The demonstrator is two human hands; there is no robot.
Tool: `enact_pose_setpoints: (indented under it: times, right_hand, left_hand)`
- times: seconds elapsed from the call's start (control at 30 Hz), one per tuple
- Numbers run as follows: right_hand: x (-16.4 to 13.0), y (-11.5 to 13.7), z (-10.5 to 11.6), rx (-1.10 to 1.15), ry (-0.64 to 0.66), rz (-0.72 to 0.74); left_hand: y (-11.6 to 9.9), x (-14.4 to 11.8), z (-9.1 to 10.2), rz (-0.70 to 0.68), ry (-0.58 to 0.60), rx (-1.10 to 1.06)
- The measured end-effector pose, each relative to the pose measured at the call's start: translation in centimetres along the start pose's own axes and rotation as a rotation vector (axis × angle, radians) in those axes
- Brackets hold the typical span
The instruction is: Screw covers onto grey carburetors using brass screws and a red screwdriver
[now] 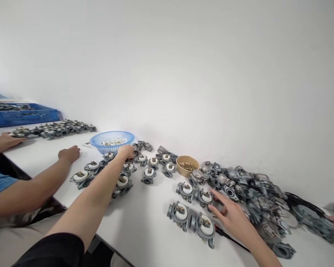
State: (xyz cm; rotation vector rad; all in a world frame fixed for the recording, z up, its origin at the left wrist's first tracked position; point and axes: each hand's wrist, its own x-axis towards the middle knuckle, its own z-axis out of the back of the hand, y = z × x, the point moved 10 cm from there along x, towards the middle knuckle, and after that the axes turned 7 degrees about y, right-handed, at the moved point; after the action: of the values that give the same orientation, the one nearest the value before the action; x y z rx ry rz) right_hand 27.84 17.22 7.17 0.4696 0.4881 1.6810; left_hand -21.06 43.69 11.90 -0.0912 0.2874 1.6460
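If twelve o'clock points straight ahead at the white wall (pixel 167 74), the tabletop (pixel 153 209) runs along it from ten round to two. At two lies a jumbled heap (pixel 250 196) of grey metal parts, seemingly piled there to be within the right hand's range. A blue crate (pixel 41 117) of more parts stands far off at ten; nearer, at eleven, is a blue mesh basket (pixel 105 149) holding small white pieces (pixel 111 142). A co-worker's hand (pixel 70 153) is at ten, apart from the basket.

At two o'clock the right hand (pixel 228 212) has an unclenched grip, thumb and forefinger parted at the edge of one casting (pixel 200 199); whether the fingertips touch it, I cannot tell. The left hand (pixel 125 152) is at eleven, by the basket's near side; its grip is blurred, so I cannot tell whether it holds anything. Just past twelve, a tan bowl (pixel 183 172) stands against the heap. The casting sits at one o'clock in a group of four, white rings (pixel 206 224) uppermost, likely to leave their fittings exposed. Smallest are the bowl's brass-coloured bits (pixel 187 167), presumably kept there against scattering. No brand, label or writing can be read.
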Motion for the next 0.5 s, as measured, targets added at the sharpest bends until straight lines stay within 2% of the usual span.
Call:
enact_pose_setpoints:
  times: [0.07,0.23,0.5]
  right_hand:
    - [0.1,-0.2,-0.2,0.009,-0.010,0.020]
    - [-0.1,-0.4,0.2,0.023,-0.151,0.082]
    - [0.2,-0.5,0.8,0.025,-0.122,0.117]
  left_hand:
    - [-0.3,-0.6,0.2,-0.012,-0.014,0.003]
    - [-1.0,-1.9,1.8,-0.048,-0.073,0.014]
    - [-1.7,-5.2,7.2,-0.079,-0.191,0.026]
